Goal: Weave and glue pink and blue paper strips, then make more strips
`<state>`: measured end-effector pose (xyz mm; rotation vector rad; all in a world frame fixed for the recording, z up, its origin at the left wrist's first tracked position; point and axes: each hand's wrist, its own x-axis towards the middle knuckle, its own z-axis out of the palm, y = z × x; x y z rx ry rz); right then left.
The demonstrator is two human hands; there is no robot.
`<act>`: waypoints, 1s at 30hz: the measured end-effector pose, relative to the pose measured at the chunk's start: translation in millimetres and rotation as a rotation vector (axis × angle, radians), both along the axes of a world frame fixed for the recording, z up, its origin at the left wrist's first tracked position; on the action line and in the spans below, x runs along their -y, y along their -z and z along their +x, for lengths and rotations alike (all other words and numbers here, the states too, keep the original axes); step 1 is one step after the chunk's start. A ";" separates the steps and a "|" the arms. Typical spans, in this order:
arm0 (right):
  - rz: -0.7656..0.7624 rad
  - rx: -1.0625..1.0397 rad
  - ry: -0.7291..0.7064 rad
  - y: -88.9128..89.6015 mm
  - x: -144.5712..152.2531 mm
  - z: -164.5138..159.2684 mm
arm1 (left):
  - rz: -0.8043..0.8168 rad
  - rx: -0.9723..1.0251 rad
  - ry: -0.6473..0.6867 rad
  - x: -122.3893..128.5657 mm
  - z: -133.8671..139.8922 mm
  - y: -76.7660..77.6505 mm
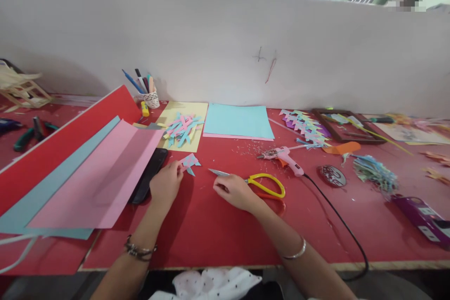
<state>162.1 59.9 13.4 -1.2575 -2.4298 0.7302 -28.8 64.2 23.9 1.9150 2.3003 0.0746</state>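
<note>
My left hand (165,183) is closed, its thumb and fingers pinching a small folded piece of pink and blue paper strips (191,162) just above the red table. My right hand (235,191) has its fingers curled in, low over the table; whether anything is between them is hidden. Behind it lies a pair of scissors with yellow handles (266,184), blades pointing left, the middle part covered by the hand. Farther back, loose pink, blue and yellow paper strips (183,127) lie heaped on a yellow sheet (199,144).
A pink glue gun (286,159) with a black cord lies right of the scissors. Blue paper (236,121) is at the back. Pink sheets (100,176) partly cover a black phone (148,176) at left. A pen cup (151,98), wooden tray (372,137) and purple power strip (422,219) stand around.
</note>
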 end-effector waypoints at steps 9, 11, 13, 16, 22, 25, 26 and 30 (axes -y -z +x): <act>0.011 0.065 0.005 -5.0 0.6 -1.9 | 0.041 -0.035 0.124 12.4 -5.3 -8.7; 0.016 0.080 0.009 -6.3 0.8 -3.0 | 0.076 -0.057 0.145 19.8 -15.9 -15.9; 0.021 0.093 0.015 -6.8 1.1 -4.2 | 0.116 -0.095 0.107 27.3 -30.6 -21.8; 0.029 0.110 0.032 -6.2 1.3 -5.5 | 0.154 -0.200 0.016 37.3 -55.2 -23.7; 0.059 0.171 0.110 -11.9 1.5 -2.2 | 0.082 -0.299 -0.050 51.2 -82.4 -18.1; 0.100 0.205 0.148 -21.1 4.8 3.2 | 0.069 -0.282 -0.087 56.2 -83.6 -24.1; 0.117 0.216 0.161 -24.4 7.0 5.9 | 0.064 -0.281 -0.112 58.1 -83.7 -27.5; 0.160 0.261 0.239 -31.7 23.4 24.3 | 0.066 -0.301 -0.232 67.4 -86.7 -41.7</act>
